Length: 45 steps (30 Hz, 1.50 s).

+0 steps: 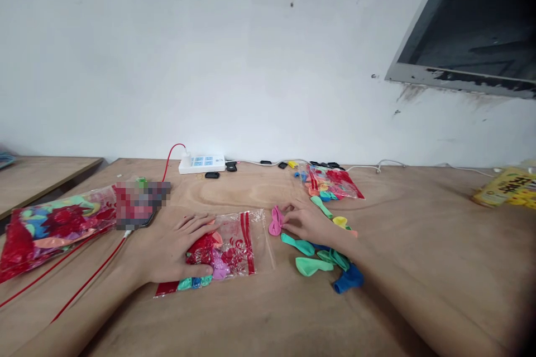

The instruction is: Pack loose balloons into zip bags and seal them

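My left hand lies flat, fingers stretched out, on a clear plastic bag with red printing. Balloons in several colours show through the bag, among them a purple balloon beside my thumb. To the right of the bag's opening, my right hand pinches a pink balloon at the table surface. Loose balloons lie under and around my right wrist: a teal balloon, a light green balloon, a dark blue balloon and a yellow balloon. My right forearm hides part of the pile.
A full balloon bag lies at the left beside a partly blurred phone with a red cable. Another balloon bag lies behind my right hand. A white power strip stands by the wall; a yellow packet lies far right.
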Motion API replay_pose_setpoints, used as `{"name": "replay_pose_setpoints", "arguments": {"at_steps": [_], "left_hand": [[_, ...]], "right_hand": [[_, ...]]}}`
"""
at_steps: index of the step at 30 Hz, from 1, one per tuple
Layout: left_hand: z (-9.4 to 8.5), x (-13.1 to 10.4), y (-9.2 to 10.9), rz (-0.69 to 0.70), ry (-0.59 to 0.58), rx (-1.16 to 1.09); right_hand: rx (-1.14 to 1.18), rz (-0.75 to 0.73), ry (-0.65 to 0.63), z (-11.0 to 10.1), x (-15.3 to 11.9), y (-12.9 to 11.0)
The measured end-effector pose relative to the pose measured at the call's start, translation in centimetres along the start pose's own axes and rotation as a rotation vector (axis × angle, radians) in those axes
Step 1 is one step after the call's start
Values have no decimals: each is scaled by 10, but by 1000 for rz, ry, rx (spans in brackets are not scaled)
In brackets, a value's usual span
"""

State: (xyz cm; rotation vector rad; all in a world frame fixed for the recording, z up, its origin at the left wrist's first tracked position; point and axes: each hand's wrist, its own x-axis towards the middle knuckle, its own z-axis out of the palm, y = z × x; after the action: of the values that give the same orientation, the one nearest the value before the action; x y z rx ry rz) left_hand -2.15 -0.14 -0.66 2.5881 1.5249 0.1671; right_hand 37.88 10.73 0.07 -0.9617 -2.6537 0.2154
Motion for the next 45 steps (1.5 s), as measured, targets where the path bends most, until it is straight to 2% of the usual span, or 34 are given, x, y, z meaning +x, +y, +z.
{"name": "replay_pose_setpoints", "arguments": {"at_steps": [9, 13, 18, 22, 26, 29, 32, 34, 37, 41, 45], "left_hand": [[-2, 0, 0, -17, -23, 8], [-4, 0, 2, -10, -24, -7], [-10, 1, 7, -34, -87, 7], [-9, 0, 7, -23, -71, 3], [-4, -1, 2, -12, -30, -3], [-1, -1, 0, 2, -20, 1], [-1, 0, 0, 5, -19, -7], [-1, 0, 0, 1, -17, -20], [0, 0, 0, -1, -19, -26], [-1, 0, 1, 10, -11, -16], [0, 0, 1, 7, -16, -16]], "right_hand": [[269, 49, 27, -7, 6, -20], [181, 6, 25, -5, 1, -21], [44, -58, -17, 0, -4, -24], [11, -13, -46, 10, 1, -22], [30, 40, -11, 18, 11, -16], [157, 87, 61, 18, 19, -20], [475, 158, 207, 18, 24, -32], [678, 158, 258, 19, 24, -41], [744, 99, 201, 23, 21, -52], [472, -135, 6, 29, 18, -58], [248, -377, -116, 35, 23, -63]]}}
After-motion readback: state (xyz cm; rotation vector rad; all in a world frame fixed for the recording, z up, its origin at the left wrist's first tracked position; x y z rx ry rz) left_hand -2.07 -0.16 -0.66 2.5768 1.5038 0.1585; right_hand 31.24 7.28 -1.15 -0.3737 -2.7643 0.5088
